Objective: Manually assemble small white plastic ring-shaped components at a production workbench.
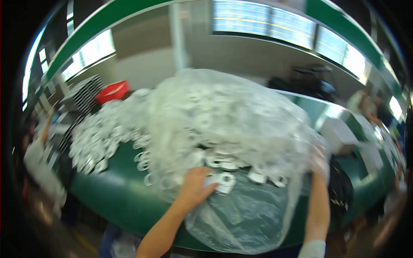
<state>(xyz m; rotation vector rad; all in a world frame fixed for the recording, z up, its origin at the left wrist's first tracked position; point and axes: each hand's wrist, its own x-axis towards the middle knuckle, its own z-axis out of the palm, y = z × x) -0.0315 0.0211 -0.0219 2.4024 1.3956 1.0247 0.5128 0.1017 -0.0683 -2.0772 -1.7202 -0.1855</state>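
A large clear plastic bag lies on the green table, full of flat white pieces with round holes. Its mouth faces me, and several pieces spill out onto the lower sheet of film. At the left side of this mouth, my left hand has its thumb spread from the fingers, touching the film beside a white holed piece. Blurred at the bag's right side, my right hand is closed on the film, its fingertips partly hidden by plastic.
More white holed pieces are heaped on the table to the left, near a red bin. To the right stand a white box and a black bag. Other people work at both sides.
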